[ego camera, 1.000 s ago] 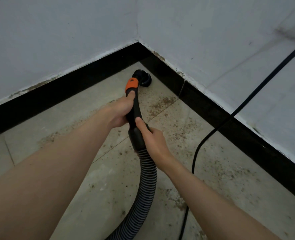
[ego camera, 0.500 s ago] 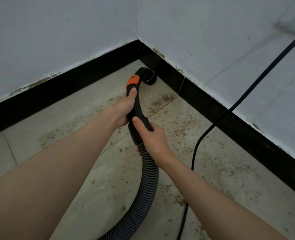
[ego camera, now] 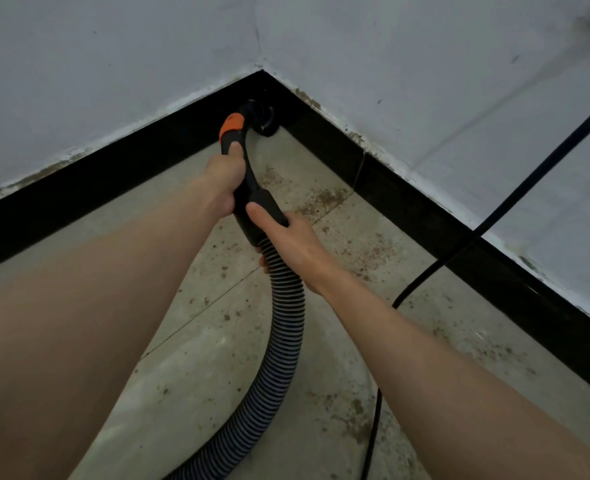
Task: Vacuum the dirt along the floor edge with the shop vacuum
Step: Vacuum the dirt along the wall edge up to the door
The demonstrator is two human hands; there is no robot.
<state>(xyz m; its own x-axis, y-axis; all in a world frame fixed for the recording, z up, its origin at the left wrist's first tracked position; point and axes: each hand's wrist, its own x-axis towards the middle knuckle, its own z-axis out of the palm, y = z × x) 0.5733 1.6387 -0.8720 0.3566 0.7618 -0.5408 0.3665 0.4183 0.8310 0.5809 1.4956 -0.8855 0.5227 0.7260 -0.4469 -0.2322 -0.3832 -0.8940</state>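
The black vacuum handle with an orange band (ego camera: 231, 123) points into the room corner. Its round nozzle (ego camera: 265, 119) sits on the floor right at the corner, against the black baseboard (ego camera: 411, 209). My left hand (ego camera: 225, 178) grips the handle just below the orange band. My right hand (ego camera: 283, 233) grips the black cuff where the ribbed hose (ego camera: 284, 334) joins it. The hose curves down and off the bottom edge. Brown dirt specks (ego camera: 324, 199) lie on the tiles along the right-hand baseboard.
A black power cord (ego camera: 494, 216) runs down the right wall, across the baseboard and along the floor to the bottom edge, just right of my right arm. Grey walls close the corner on both sides. More dirt (ego camera: 352, 414) lies near the cord.
Both hands have pushed the handle forward, and the nozzle has slid from the open tile into the corner against the baseboard. The grips are unchanged.
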